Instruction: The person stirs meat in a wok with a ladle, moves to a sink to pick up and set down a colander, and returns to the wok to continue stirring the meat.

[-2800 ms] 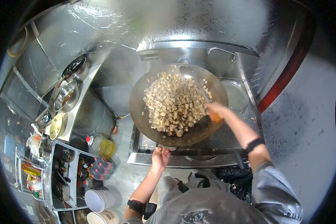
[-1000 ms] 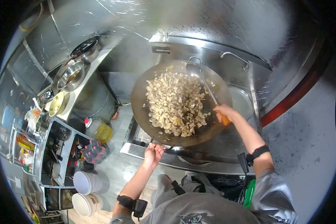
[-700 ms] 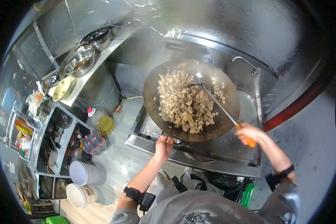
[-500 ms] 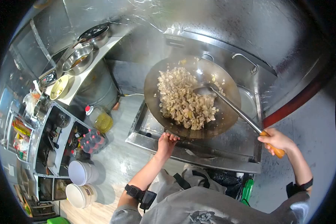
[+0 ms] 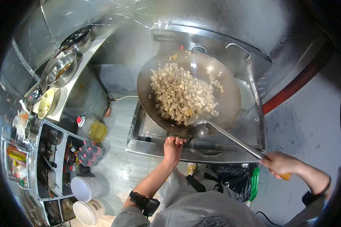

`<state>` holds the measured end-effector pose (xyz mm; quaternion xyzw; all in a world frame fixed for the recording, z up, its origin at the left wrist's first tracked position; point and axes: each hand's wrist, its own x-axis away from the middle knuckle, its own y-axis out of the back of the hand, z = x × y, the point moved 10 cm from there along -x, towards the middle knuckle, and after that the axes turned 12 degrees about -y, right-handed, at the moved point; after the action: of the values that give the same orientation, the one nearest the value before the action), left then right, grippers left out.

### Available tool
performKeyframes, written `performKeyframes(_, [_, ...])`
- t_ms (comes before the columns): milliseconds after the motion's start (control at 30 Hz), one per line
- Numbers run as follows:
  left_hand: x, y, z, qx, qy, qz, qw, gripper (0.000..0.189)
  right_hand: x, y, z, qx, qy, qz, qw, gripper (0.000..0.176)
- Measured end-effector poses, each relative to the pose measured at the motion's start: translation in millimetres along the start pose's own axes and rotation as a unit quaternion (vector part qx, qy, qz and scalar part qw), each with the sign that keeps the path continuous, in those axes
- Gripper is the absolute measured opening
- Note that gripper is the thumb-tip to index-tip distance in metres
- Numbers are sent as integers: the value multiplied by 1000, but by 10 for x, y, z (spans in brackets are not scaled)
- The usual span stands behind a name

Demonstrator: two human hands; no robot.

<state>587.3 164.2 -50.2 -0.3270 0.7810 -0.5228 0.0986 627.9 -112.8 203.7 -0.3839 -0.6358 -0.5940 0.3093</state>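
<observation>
A large wok (image 5: 225,106) rests on the steel stove (image 5: 140,145), holding a heap of diced, pale brown meat (image 5: 182,90). My left hand (image 5: 173,148) is closed around the small loop handle at the wok's near rim. In my right hand (image 5: 278,165) is the orange wooden end of a long-handled wok ladle (image 5: 235,140); that hand is slightly blurred. The ladle's head sits inside the wok at the near edge of the meat, blurred and partly among the pieces.
A curved faucet (image 5: 240,47) rises behind the wok. Left, a counter (image 5: 83,64) bears metal bowls (image 5: 62,70) and a yellow bowl (image 5: 46,103). An oil jug (image 5: 94,129), bottles (image 5: 90,153) and white buckets (image 5: 85,188) stand on the floor beside a shelf (image 5: 60,132). A bagged bin (image 5: 235,181) is under the stove.
The ladle head has moved from the meat's right side toward the wok's near side. My right hand has come lower. My left hand keeps its hold, and the view has shifted slightly.
</observation>
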Motion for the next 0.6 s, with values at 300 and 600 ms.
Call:
performKeyframes(300, [-26,31,-1,13,-1,10,1000,23,-1929,47,1294,-187,118,-88,971,41])
performKeyframes(600, [-39,51,-29,-18,8,26,999,22,-1081,345,678,-333,171,103,922,33])
